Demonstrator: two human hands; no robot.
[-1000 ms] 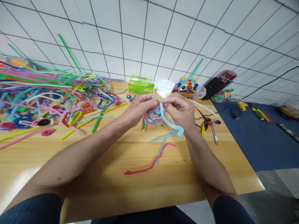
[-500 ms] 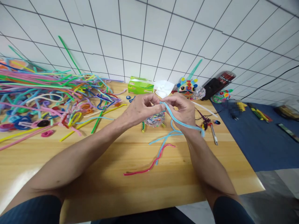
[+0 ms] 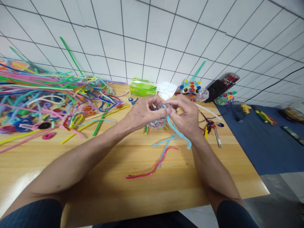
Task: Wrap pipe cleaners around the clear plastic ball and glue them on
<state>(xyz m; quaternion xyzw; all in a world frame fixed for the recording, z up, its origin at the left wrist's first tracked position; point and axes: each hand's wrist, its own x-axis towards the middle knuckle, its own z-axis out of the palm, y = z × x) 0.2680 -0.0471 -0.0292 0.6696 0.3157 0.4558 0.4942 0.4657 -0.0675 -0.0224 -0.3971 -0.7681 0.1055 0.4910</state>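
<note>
Near the middle, my left hand (image 3: 144,110) and my right hand (image 3: 185,115) meet at the fingertips, both pinching a light blue pipe cleaner (image 3: 177,130). Its loose end hangs down beside my right wrist. Behind and below the fingers sits a clear ball filled with colourful bits (image 3: 157,123), partly covered by my hands. Closer to me on the wooden table, further light blue pipe cleaners (image 3: 163,152) lie crossed, with a wavy red pipe cleaner (image 3: 154,169) touching them.
A large heap of coloured pipe cleaners (image 3: 47,91) fills the left side. At the back stand a green tissue box (image 3: 143,87) and a decorated animal face (image 3: 190,89). A cutter (image 3: 217,137) lies at right, near a blue mat (image 3: 268,142).
The loose end of the light blue pipe cleaner has swung down and left, off my right wrist. Both hands remain nearly in place, with slight finger movement.
</note>
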